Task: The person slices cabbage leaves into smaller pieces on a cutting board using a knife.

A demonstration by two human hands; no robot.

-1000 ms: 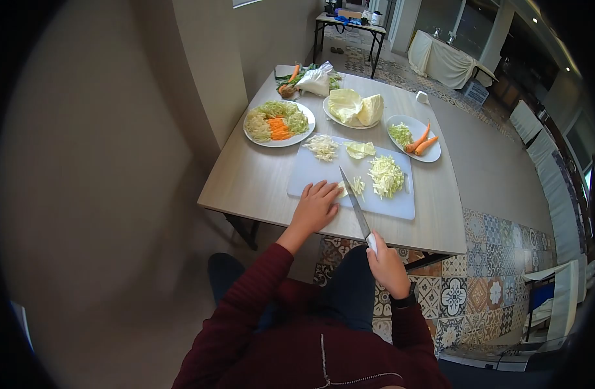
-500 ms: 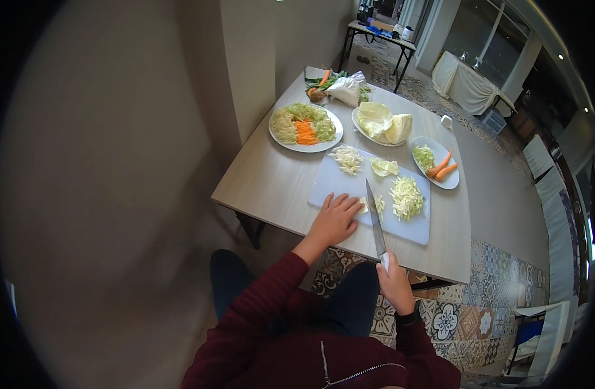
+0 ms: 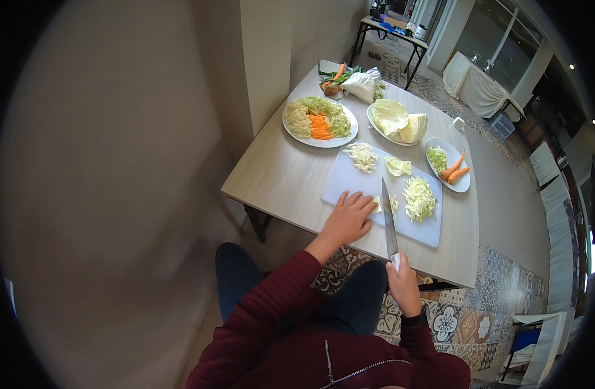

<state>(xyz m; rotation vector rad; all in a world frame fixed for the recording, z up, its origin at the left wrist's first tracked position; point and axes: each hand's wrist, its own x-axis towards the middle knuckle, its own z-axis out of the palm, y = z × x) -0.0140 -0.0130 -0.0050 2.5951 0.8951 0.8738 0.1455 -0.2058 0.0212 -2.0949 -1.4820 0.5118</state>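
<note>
My right hand (image 3: 405, 285) is closed round the white handle of a kitchen knife (image 3: 389, 223), whose long blade points away from me over the white cutting board (image 3: 339, 178). Fingers bent slightly, my left hand (image 3: 348, 219) presses a small piece of cabbage (image 3: 377, 205) onto the board, just left of the blade. Thin cut strips (image 3: 393, 204) lie right of the blade. Also on the board are a heap of shredded cabbage (image 3: 419, 200), a loose cabbage leaf piece (image 3: 398, 166) and a pile of pale strips (image 3: 361, 157).
Behind the board stand a plate of shredded vegetables (image 3: 289, 133), a plate with cabbage (image 3: 413, 128) and an oval plate with carrots (image 3: 459, 174). A white-filled plastic bag (image 3: 360, 86) lies at the table's far end. A wall pillar (image 3: 265, 71) rises at the left.
The head view has shifted, so the table and both hands appear farther right. My left hand stays on the cabbage piece and the knife stays beside it, with little visible change.
</note>
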